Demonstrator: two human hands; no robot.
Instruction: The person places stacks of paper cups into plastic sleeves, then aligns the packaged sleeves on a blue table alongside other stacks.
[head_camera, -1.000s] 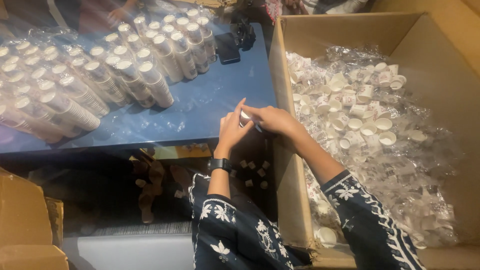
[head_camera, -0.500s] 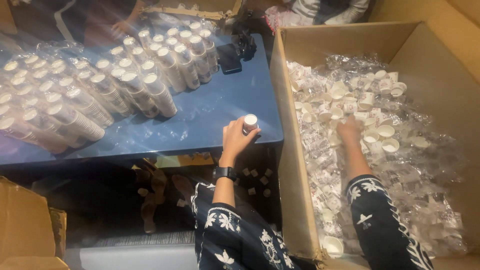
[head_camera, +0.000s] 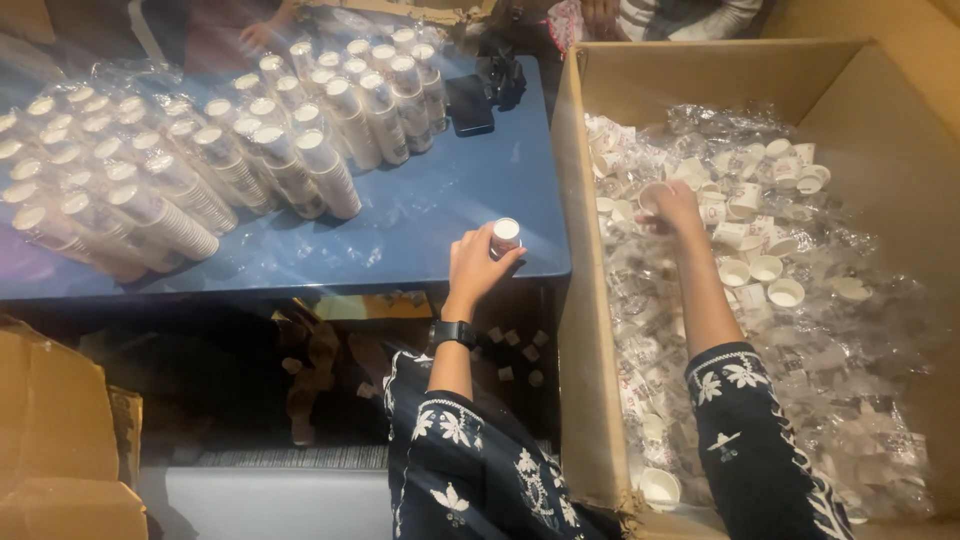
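Nearest the camera: dark embroidered sleeves and a black wristwatch (head_camera: 452, 333) on the left wrist. Left hand (head_camera: 474, 268) sits at the near edge of the blue table (head_camera: 420, 230), fingers wrapped around a short stack of small paper cups (head_camera: 505, 236). The stack stands upright, long axis vertical, white open rim facing up toward the camera, bottom end hidden in the grip.

Change: a second ago both hands met over the table edge, working the stack together; now the right hand (head_camera: 672, 206) has split off and reached into the big cardboard box (head_camera: 575, 300). So the stack now rests with the left hand alone, while the right goes among the loose cups (head_camera: 765, 268) and clear plastic wrap. Right fingers curl down over one white cup at the pile; closed on it or just touching, cannot tell.

Farther across the table: rows of wrapped cup stacks (head_camera: 200, 180) lie tilted on their sides. A dark phone-like slab (head_camera: 468, 104) lies beyond them. Another person's hand (head_camera: 258, 36) shows at the far edge.
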